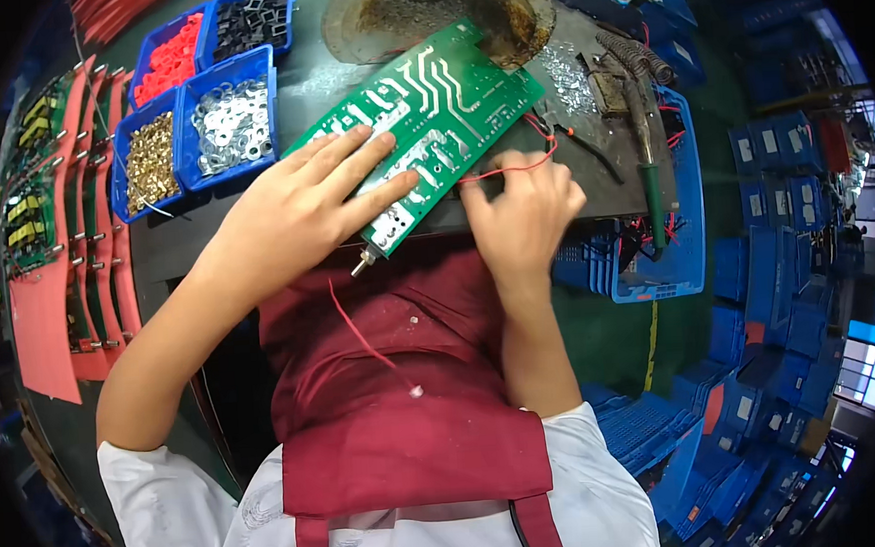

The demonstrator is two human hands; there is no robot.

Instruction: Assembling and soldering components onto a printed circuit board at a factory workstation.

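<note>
At the near edge of a dark grey work surface (595, 196), a long green circuit board (448, 122) with silvery tracks lies slantwise, its far end overlapping the rim of a round, brown-crusted metal pan (340, 19) in my view. Its near corner, with a threaded metal stub (362, 266), shows past the surface's edge, above a dark red cloth apron (409, 466).

From my remote feed: left hand (303, 201) flat across the board's left side, fingers spread and resting on the upper face, gripping nothing that I can see. Right hand (523, 203) at the board's right edge, fingers curled, thumb close to them. A thin red insulated wire (541, 162) passes at their tips; whether they pinch it or only touch it, I cannot tell.

Progress, my reading: the metal on the upturned face looks largely in place, so that side seems well along. The red wire looks like the unsettled part; its ends are hidden, so I cannot confirm a joint. A second loose red wire with a pale tip (417, 391) lies on the apron, apparently unattached.

Both hands are clear of the green-handled soldering iron (652, 200), right of the board. Left of the board, blue plastic bins hold brass-coloured fittings (152, 159) and silvery washers (231, 121). Farther left, boards stand among salmon-pink sheets (46, 338); I cannot judge their stage.
</note>
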